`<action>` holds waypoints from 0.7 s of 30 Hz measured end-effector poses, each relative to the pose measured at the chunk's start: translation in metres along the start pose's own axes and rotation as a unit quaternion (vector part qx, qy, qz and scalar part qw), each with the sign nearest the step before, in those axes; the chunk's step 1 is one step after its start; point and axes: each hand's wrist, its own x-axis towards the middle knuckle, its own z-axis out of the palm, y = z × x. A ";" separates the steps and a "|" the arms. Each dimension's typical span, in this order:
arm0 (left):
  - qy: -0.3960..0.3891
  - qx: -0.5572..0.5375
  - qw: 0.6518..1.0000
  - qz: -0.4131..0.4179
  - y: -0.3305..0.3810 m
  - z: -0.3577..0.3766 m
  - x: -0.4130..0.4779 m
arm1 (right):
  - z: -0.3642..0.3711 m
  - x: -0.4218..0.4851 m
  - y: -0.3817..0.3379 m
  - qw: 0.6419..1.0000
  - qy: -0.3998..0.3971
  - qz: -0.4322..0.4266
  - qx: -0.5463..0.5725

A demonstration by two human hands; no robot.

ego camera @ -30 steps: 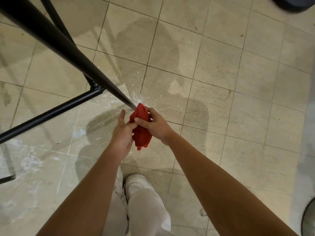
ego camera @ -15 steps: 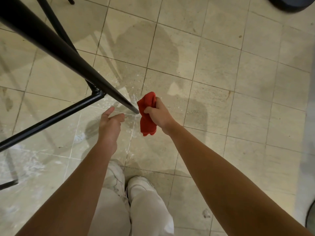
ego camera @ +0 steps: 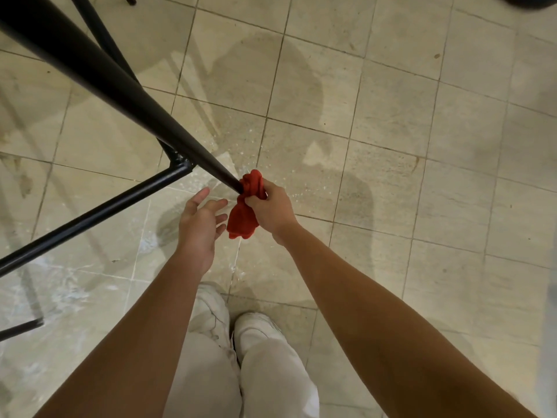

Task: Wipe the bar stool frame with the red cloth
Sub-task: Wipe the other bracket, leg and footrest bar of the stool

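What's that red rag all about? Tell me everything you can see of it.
The red cloth is a soft, crumpled rag, plain bright red. The right hand grips its middle; its upper bunch presses against the lower end of the black stool leg, and its lower part hangs loose above the tiled floor. The open left hand is close beside it; contact cannot be told.

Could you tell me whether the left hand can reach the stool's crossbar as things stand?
Probably yes: the left hand is open, holds nothing, and only bare floor tiles show between it and the crossbar.
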 end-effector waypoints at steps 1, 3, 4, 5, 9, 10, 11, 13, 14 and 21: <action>-0.001 -0.002 1.000 -0.001 0.000 0.002 -0.001 | -0.001 -0.003 0.000 1.000 0.002 -0.009 0.006; 0.000 -0.001 1.000 0.004 0.001 0.006 -0.002 | 0.001 -0.002 0.001 1.000 0.001 -0.013 0.014; 0.000 0.002 1.000 0.007 0.001 0.007 -0.002 | 0.002 -0.001 0.000 1.000 -0.001 -0.007 0.019; 0.001 0.007 1.000 0.008 0.001 0.009 -0.002 | 0.003 0.001 -0.002 1.000 -0.004 0.001 0.023; 0.007 0.033 0.999 0.004 -0.002 0.010 -0.001 | 0.001 0.002 -0.007 0.999 -0.011 0.036 0.035; 0.006 0.032 0.999 0.004 -0.002 0.011 -0.002 | -0.001 -0.001 -0.008 0.998 -0.013 0.037 0.044; 0.004 0.030 1.000 0.004 -0.001 0.011 -0.003 | -0.004 -0.005 -0.010 0.998 -0.016 0.030 0.058; 0.005 0.022 1.000 0.007 0.001 0.010 -0.006 | -0.009 -0.014 -0.012 0.996 -0.022 0.008 0.087; 0.005 0.021 1.000 0.012 0.002 0.009 -0.008 | -0.011 -0.019 -0.014 0.995 -0.024 -0.004 0.095; -0.030 0.097 0.994 0.042 0.008 0.005 -0.038 | -0.019 -0.042 -0.017 0.993 -0.023 0.001 0.117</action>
